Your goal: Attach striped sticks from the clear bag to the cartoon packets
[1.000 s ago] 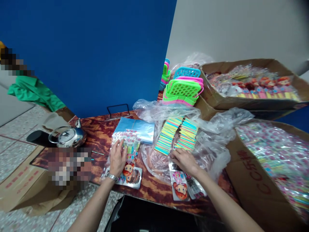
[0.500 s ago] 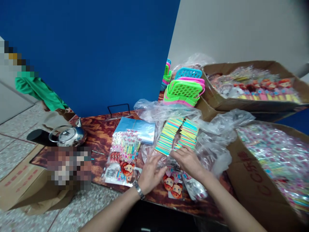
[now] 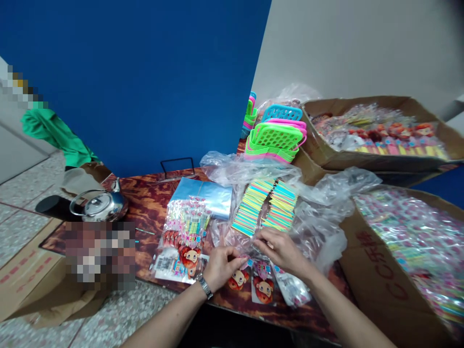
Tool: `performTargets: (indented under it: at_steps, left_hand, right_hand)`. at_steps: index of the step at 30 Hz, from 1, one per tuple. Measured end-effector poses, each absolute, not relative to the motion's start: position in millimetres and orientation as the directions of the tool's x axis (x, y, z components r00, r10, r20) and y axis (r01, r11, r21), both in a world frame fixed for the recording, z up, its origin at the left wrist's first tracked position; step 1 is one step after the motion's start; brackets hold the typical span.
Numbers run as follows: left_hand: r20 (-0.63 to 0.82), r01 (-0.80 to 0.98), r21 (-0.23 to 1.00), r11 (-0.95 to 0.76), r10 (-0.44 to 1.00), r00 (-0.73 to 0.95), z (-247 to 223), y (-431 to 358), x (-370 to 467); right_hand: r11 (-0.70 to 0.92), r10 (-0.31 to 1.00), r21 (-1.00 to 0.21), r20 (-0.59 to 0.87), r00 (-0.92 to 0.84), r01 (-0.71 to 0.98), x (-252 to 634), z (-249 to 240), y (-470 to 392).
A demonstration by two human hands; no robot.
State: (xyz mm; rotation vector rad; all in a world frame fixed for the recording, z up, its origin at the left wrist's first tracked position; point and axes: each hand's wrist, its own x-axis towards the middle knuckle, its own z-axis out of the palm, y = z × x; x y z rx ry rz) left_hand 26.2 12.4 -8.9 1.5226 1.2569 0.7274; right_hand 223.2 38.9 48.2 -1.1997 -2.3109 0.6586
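My left hand (image 3: 219, 269) pinches the top of a small printed plastic packet (image 3: 238, 279) with a red-haired cartoon face. A second cartoon packet (image 3: 264, 286) lies just right of it on the table. My right hand (image 3: 279, 249) is closed, thumb against fingers, in front of the thin coloured sticks (image 3: 249, 208); what sits at its fingertips is too small to make out. The sticks lie in two rows on an opened clear plastic bag (image 3: 322, 237). Left of my hands is a pile of filled cartoon packets (image 3: 188, 232), with blue plastic sleeves (image 3: 203, 195) behind it.
Stacked plastic baskets (image 3: 277, 137) stand behind the bag. Cartons of packets, one at the back (image 3: 369, 162) and one nearer (image 3: 377, 270), border the right side. A metal kettle (image 3: 103, 205) is at left, by a brown carton (image 3: 32, 275). A person's green sleeve (image 3: 54, 130) shows at far left.
My left hand has closed and drawn one cartoon packet leftward, away from the other. My right hand has come down slightly from the sticks, its fingers now pinched.
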Motion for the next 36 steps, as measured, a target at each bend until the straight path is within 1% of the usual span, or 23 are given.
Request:
performTargets:
  at_steps: [2,3,4,5,6,7,9,10,14,18,22,26,28,31,34,36]
  left_hand:
    - [-0.143,0.359,0.932,0.051,0.962,0.234,-13.3,12.5,24.9]
    - [-0.147,0.352,0.934,0.062,0.965,0.219,-15.2,12.4,24.2]
    - [-0.147,0.339,0.938,0.068,0.966,0.213,-16.7,12.0,23.6]
    - [-0.146,0.319,0.945,0.071,0.965,0.217,-17.6,11.4,23.2]
    - [-0.145,0.298,0.952,0.074,0.964,0.223,-18.1,10.6,22.8]
    - [-0.146,0.279,0.957,0.079,0.963,0.228,-18.2,9.6,22.7]
    - [-0.155,0.253,0.963,0.095,0.961,0.229,-17.9,7.7,22.8]
    - [-0.162,0.243,0.964,0.104,0.960,0.228,-18.0,6.9,22.8]
    - [-0.192,0.223,0.964,0.141,0.955,0.225,-20.7,4.6,21.5]
    - [-0.229,0.217,0.959,0.182,0.950,0.212,-22.0,4.7,20.1]
    - [-0.225,0.182,0.965,0.187,0.950,0.218,-18.3,5.9,21.6]
    - [-0.212,0.173,0.969,0.176,0.953,0.217,-13.5,6.6,21.6]
    - [-0.215,0.167,0.969,0.181,0.954,0.210,-11.7,7.0,20.2]
    - [-0.210,0.142,0.972,0.185,0.959,0.188,-9.9,7.7,18.0]
    - [-0.196,0.132,0.976,0.175,0.967,0.164,-8.4,8.3,17.1]
    - [-0.196,0.124,0.976,0.177,0.967,0.161,-7.1,8.4,17.2]
  right_hand:
    - [0.461,0.829,-0.661,0.082,-0.553,0.592,225.5,47.2,46.8]
    - [0.439,0.834,-0.663,0.048,-0.550,0.607,226.9,43.9,53.1]
    - [0.423,0.853,-0.615,0.022,-0.521,0.666,228.0,38.7,61.1]
    - [0.402,0.884,-0.533,0.016,-0.466,0.744,228.5,32.1,70.5]
    - [0.368,0.920,-0.394,0.024,-0.391,0.842,228.3,24.5,80.7]
    - [0.306,0.952,-0.209,0.032,-0.306,0.929,227.3,16.4,91.4]
    - [0.235,0.972,-0.077,0.038,-0.233,0.969,223.1,0.8,111.5]
    - [0.221,0.975,-0.036,0.034,-0.220,0.975,220.2,-5.9,119.9]
    - [0.228,0.973,0.057,0.015,-0.229,0.972,208.9,-22.7,138.9]
    - [0.259,0.966,0.093,-0.013,-0.259,0.961,204.7,-28.3,141.4]
    - [0.269,0.963,0.069,-0.050,-0.266,0.961,206.0,-29.9,142.5]
    - [0.261,0.962,-0.026,-0.079,-0.262,0.965,209.3,-27.5,145.1]
    - [0.248,0.963,-0.108,-0.084,-0.257,0.963,211.7,-24.1,144.7]
    - [0.225,0.962,-0.276,-0.091,-0.258,0.935,215.9,-16.6,138.0]
    - [0.236,0.948,-0.457,-0.084,-0.306,0.857,217.7,-7.4,123.2]
    - [0.251,0.938,-0.542,-0.067,-0.339,0.802,216.8,-1.8,112.1]
